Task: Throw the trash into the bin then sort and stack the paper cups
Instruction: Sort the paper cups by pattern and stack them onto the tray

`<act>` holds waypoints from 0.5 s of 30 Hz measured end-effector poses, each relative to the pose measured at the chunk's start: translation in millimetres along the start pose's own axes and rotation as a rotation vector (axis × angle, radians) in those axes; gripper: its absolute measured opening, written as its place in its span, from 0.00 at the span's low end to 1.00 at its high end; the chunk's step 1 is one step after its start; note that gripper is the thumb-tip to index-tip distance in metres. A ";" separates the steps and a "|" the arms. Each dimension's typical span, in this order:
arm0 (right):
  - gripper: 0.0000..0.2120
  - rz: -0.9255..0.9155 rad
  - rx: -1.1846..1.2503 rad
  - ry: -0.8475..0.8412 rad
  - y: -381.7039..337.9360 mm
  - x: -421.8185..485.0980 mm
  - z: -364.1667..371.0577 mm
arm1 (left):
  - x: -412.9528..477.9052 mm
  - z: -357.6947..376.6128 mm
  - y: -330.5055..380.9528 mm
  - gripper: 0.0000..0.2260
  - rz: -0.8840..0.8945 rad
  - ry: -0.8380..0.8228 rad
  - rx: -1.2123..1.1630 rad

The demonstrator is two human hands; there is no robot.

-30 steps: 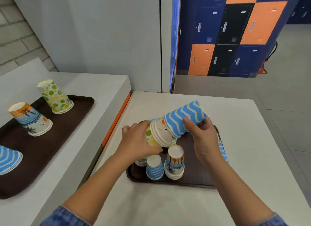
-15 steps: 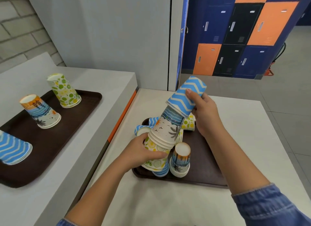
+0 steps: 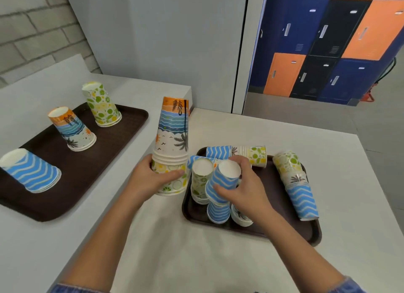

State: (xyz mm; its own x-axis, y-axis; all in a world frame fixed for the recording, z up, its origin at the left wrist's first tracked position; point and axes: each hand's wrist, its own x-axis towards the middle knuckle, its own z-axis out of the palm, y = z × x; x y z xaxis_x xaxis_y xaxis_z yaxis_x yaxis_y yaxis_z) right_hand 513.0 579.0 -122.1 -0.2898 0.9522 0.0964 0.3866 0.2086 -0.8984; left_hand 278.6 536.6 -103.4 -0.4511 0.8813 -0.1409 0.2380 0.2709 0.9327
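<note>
i've got my left hand (image 3: 153, 179) wrapped round the base of a tall mixed stack of upturned beach-print and citrus-print paper cups (image 3: 172, 139), just beside the dark brown plastic tray (image 3: 312, 233). my right hand (image 3: 244, 192) clamps a blue zigzag paper cup (image 3: 223, 181) over a matching one, sorting by pattern, i'd judge. no bin in view, and my right palm hides the cups beneath it.

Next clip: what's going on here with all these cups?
A person is sorting paper cups by pattern. The left hand grips a tall mixed stack left of the near tray; the right hand holds a blue zigzag cup over another blue cup on that tray. Mixed cups lie on it too. The far tray holds three stacks, one per pattern.
</note>
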 end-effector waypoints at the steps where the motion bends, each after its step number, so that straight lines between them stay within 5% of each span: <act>1: 0.28 -0.033 -0.097 -0.002 3.1 -1.1 5.0 | 0.0 -0.4 0.2 0.26 -0.005 0.005 -0.014; 15: 0.24 -0.063 -1.179 -0.318 34.3 12.5 53.5 | 5.0 12.1 -4.0 0.29 0.042 -0.074 0.000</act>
State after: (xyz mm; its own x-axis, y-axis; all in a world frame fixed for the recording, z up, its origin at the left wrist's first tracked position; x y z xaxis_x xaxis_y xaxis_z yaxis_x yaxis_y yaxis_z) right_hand 475.8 586.1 -174.6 -0.4738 0.8707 -0.1317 0.8731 0.4840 0.0585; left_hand 285.8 544.6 -111.7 -0.3764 0.9179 -0.1260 0.2555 0.2335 0.9382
